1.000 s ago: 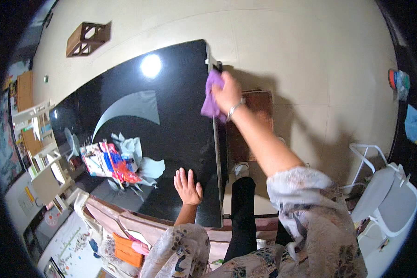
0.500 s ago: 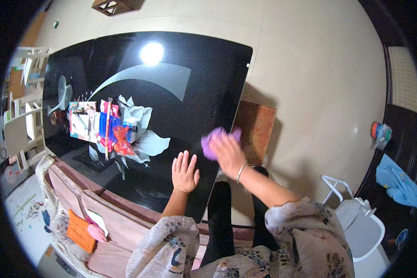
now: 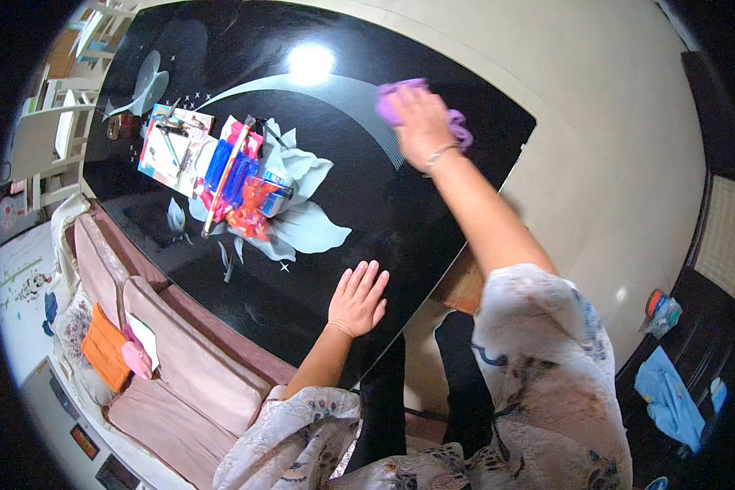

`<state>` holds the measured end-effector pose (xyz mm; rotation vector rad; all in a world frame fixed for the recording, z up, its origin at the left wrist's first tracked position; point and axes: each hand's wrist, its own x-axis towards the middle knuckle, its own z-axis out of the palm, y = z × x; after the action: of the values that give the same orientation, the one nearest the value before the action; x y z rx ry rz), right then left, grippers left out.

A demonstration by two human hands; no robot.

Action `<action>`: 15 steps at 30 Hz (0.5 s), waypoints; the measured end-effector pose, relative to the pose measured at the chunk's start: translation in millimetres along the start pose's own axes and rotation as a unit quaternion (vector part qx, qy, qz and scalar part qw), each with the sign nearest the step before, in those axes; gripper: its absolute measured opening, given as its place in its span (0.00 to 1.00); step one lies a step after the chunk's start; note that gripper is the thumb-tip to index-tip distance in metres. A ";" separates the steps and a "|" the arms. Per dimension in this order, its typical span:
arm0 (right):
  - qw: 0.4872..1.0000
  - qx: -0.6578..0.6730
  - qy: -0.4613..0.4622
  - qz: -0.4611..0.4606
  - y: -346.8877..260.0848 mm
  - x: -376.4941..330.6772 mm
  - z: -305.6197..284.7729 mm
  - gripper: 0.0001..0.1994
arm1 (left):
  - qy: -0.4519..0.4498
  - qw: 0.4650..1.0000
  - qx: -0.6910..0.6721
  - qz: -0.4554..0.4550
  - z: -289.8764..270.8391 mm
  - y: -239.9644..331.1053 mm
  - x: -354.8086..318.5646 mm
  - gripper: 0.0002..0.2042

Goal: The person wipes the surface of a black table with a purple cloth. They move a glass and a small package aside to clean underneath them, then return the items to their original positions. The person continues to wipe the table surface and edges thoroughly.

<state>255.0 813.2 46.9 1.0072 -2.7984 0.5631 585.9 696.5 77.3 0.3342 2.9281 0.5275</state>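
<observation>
My right hand (image 3: 420, 122) presses a purple cloth (image 3: 394, 96) flat against a glossy black table top (image 3: 400, 204) with a white flower pattern. The cloth sits near the far right part of the table, close to a bright light reflection (image 3: 310, 61). My left hand (image 3: 358, 298) rests palm down, fingers spread, on the near edge of the same table and holds nothing. A bracelet circles my right wrist.
A pile of colourful packets and papers (image 3: 220, 167) lies left of centre on the table. A pink cushioned bench (image 3: 171, 343) with an orange cloth (image 3: 106, 347) runs along the near side. A blue cloth (image 3: 670, 396) lies on the floor at right. White chairs (image 3: 45, 139) stand at left.
My right hand has carried the purple cloth from the table's right edge up across the top toward the light reflection. My left hand has stayed planted on the near edge.
</observation>
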 end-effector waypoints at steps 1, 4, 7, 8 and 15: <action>0.998 0.025 -0.045 -0.019 -26.4 13.4 0.9 0.29 | -0.002 1.000 0.002 0.000 0.2 -0.7 -0.4 0.30; 0.986 0.106 -0.066 -0.108 -84.5 7.2 20.3 0.27 | -0.013 1.000 0.011 -0.007 -0.2 -1.1 -4.4 0.30; 0.965 0.144 -0.103 -0.193 -116.6 -56.2 6.3 0.24 | -0.009 1.000 0.008 -0.017 -2.4 -6.6 -12.3 0.30; 0.959 0.167 -0.089 -0.209 -104.8 -83.5 5.3 0.23 | -0.008 1.000 0.008 -0.012 -0.2 -4.1 -7.1 0.30; 0.997 0.042 -0.046 -0.049 82.3 -44.6 -57.2 0.19 | 0.001 1.000 0.001 -0.019 -1.4 2.2 -2.2 0.29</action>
<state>236.2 919.9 64.5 1.2085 -2.8071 0.6411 588.3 697.5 79.6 0.2790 2.9300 0.5209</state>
